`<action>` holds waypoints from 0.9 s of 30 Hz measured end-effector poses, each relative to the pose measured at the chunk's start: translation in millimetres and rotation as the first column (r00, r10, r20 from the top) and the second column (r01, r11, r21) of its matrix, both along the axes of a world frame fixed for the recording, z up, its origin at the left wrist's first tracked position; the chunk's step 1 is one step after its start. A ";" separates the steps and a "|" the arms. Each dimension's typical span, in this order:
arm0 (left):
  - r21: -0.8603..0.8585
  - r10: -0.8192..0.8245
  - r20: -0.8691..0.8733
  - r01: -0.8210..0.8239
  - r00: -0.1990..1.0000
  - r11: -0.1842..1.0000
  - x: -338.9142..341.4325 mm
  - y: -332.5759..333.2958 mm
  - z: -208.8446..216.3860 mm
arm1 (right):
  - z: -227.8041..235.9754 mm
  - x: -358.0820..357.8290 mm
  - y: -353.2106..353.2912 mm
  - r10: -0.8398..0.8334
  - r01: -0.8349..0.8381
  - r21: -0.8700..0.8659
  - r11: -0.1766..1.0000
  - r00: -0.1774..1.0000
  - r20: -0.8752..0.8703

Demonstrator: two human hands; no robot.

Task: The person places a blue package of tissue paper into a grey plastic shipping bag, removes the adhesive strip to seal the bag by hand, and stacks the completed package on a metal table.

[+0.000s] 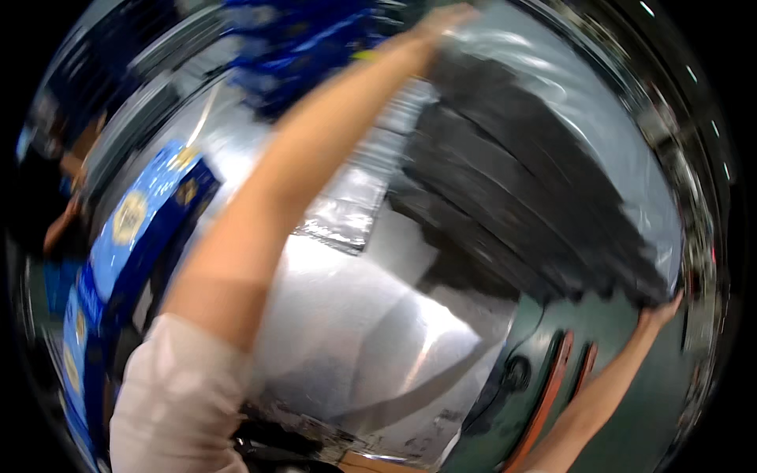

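A large, dark grey bundle (520, 165) of layered, ridged material is stretched between my hands, slanting from the upper middle to the right. Behind it, along its far side, spreads a translucent plastic sheet (607, 110). My left hand (443, 25), arm reaching far out, is closed at the bundle's upper end; motion blurs its fingers. At the lower right corner my right hand (661, 314) grips the bundle's edge. Beneath and left of the bundle, a silvery plastic package (343, 213) lies on the shiny metal tabletop (323, 331), partly hidden by my left forearm.
Blue boxes with round pale emblems (130, 221) line the left side. Blue packages (307, 55) are piled at the back. On the green floor, right of the table, are orange-red bars (548, 394) and a coiled black cable (516, 374). Another person's arm (61, 225) shows far left.
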State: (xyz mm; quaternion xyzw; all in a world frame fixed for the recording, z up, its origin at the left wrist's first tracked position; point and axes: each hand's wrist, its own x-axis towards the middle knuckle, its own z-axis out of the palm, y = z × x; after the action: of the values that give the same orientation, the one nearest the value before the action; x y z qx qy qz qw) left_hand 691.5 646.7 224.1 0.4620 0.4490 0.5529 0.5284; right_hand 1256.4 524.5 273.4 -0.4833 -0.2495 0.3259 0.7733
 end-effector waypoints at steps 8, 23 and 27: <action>0.093 0.048 -0.489 -0.003 0.871 0.996 -193.4 -231.2 -91.5 | -139.6 -171.9 -199.5 0.202 -0.079 -0.431 0.899 0.948 0.248; -0.911 -0.271 -0.296 -0.186 0.916 0.368 -767.9 -630.6 -202.1 | -324.0 -794.6 -589.5 0.923 -0.632 -0.705 0.321 0.377 0.081; -0.231 0.126 -0.897 -0.692 0.423 0.683 -705.2 -647.7 -336.9 | -326.6 -894.1 -520.8 0.858 -0.272 -0.819 0.506 0.256 0.445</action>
State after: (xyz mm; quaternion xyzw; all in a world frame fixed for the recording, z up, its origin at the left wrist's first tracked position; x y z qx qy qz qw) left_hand -13.7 -1.0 -112.8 0.3481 0.8888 0.2203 0.2010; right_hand 362.3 3.7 -53.2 -0.6497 -0.6320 0.3872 0.1693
